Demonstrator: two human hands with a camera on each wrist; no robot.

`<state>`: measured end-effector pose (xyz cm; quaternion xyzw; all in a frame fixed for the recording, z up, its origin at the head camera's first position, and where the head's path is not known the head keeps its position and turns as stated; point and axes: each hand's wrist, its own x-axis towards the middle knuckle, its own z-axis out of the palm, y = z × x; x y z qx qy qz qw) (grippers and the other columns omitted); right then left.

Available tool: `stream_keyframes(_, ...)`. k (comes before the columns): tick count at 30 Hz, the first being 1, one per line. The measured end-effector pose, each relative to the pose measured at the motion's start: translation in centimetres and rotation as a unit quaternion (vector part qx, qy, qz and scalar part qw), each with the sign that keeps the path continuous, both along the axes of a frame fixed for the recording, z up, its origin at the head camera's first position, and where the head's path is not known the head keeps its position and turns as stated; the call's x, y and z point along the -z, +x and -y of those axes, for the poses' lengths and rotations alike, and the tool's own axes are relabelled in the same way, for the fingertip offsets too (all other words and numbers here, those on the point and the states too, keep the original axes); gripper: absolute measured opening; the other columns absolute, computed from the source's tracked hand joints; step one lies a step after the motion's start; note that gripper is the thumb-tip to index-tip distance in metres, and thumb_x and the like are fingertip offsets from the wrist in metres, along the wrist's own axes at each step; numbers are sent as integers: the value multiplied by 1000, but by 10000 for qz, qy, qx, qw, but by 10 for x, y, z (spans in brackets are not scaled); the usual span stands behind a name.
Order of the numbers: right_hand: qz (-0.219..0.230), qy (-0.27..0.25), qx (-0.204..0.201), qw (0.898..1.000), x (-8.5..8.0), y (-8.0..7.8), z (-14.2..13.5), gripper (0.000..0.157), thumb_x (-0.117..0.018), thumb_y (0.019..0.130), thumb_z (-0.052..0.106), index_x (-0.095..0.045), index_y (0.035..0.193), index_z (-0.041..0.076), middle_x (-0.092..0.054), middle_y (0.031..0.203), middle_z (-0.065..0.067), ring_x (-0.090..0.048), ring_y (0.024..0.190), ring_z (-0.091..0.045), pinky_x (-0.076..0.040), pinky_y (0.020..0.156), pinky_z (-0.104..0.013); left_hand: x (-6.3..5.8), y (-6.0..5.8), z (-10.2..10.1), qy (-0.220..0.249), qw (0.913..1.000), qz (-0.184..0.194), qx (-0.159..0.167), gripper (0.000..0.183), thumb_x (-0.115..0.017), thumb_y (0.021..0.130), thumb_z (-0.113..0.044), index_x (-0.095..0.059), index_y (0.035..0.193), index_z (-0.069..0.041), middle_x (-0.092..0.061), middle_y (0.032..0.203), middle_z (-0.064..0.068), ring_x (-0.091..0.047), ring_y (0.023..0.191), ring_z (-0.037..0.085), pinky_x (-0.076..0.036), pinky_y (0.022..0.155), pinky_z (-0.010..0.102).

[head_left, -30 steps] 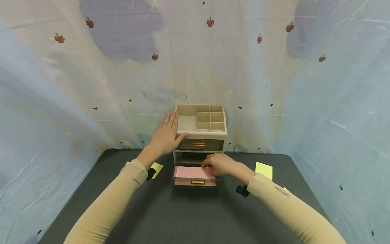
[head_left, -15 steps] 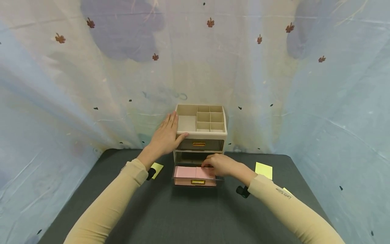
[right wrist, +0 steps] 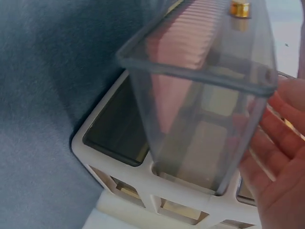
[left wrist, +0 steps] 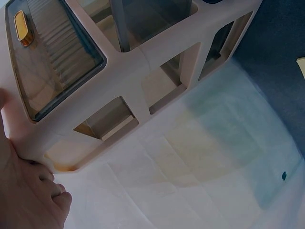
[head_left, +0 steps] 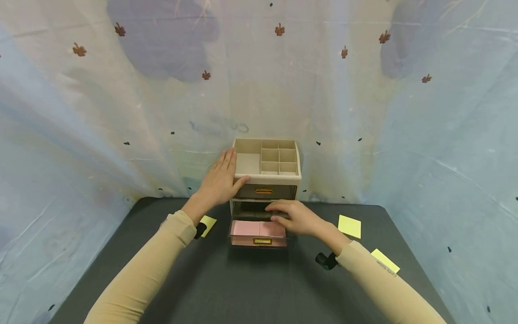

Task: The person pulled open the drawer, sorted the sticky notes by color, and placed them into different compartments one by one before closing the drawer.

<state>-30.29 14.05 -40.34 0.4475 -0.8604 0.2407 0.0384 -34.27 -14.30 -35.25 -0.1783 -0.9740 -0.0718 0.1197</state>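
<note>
A cream desktop drawer organizer (head_left: 267, 180) stands at the table's back, its divided top showing no items. My left hand (head_left: 216, 182) rests flat along its left side, thumb on the front top edge; the left wrist view shows part of that hand (left wrist: 33, 191) at a corner. Below the closed upper drawer (head_left: 243, 192), a clear drawer (head_left: 238, 241) is pulled out, holding pink sticky notes (head_left: 246, 228) in two side-by-side stacks. My right hand (head_left: 301, 218) hovers over its right rear part with loosely bent fingers, holding nothing. In the right wrist view the fingers (right wrist: 267, 152) lie beside the drawer wall.
Yellow sticky notes lie on the dark table (head_left: 259, 288): one pad (head_left: 350, 226) right of the organizer, another (head_left: 386, 261) by the right sleeve, a third (head_left: 208, 225) by the left wrist. A patterned curtain (head_left: 259, 99) hangs close behind the organizer.
My right hand has lifted from the pink sticky notes, its fingers loosening, and drawn slightly right. More of the right-hand yellow pad shows by the sleeve. The left hand has stayed put.
</note>
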Motion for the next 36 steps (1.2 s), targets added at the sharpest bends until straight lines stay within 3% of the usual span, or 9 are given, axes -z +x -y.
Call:
stream_keyframes(4, -100, -575, -19, 9983, -4, 5, -3, 36, -66, 104, 20, -67, 138, 6, -65, 142, -9, -63, 128, -28, -55, 101, -48, 0, 1, 1, -12, 10000, -16, -1, 95, -35, 107, -64, -2, 165, 3, 4, 173, 20, -2, 160, 38, -14, 129, 51)
stream_keyframes(10, -673, -1305, -102, 9891, -12, 10, -6, 39, -68, 102, 11, -64, 139, 2, -63, 144, -10, -63, 129, -28, -57, 97, -48, 1, 0, 1, 15, 10000, 29, -16, 94, -35, 107, -64, -2, 165, 3, 5, 173, 19, -1, 160, 38, -14, 129, 51)
stream_keyframes(14, -1191, -1923, -49, 9741, -16, 9, -8, 41, -71, 97, 2, -65, 137, 0, -63, 144, -12, -64, 127, -28, -59, 91, -47, 1, 0, 1, 18, 10000, 39, -13, 94, -35, 107, -64, -2, 165, 3, 5, 173, 19, -1, 160, 38, -13, 129, 51)
stream_keyframes(21, -1664, -2942, 341, 9405, -18, 1, -10, 49, -71, 94, -4, -60, 142, -3, -57, 150, -17, -56, 138, -32, -47, 111, -32, 2, 0, 2, 26, 10000, 7, 40, 94, -34, 107, -65, -3, 165, 3, 6, 173, 19, -1, 160, 38, -13, 129, 51)
stream_keyframes(24, -1802, -3060, 560, 9331, -18, -4, -12, 53, -68, 97, 2, -54, 147, -5, -50, 156, -19, -47, 145, -36, -40, 118, -36, 3, 0, 2, 32, 10000, -43, 64, 94, -34, 107, -65, -3, 165, 3, 4, 173, 19, -2, 160, 38, -15, 128, 52)
stream_keyframes(29, -1911, -2779, 1079, 9352, -20, -13, -15, 64, -58, 107, 31, -41, 156, -6, -36, 165, -18, -26, 156, -36, -19, 127, -55, 3, -1, 2, 55, 10000, -41, 73, 95, -34, 107, -65, -3, 165, 3, 5, 173, 19, -2, 160, 38, -14, 128, 52)
stream_keyframes(36, -1447, -1798, 1713, 9578, -26, -26, -19, 79, -42, 110, 52, -20, 165, 0, -15, 174, -12, -7, 161, -33, -5, 127, -60, 2, -1, 2, 83, 9999, -87, 79, 95, -35, 107, -65, -3, 165, 3, 3, 173, 20, -2, 160, 38, -14, 128, 52)
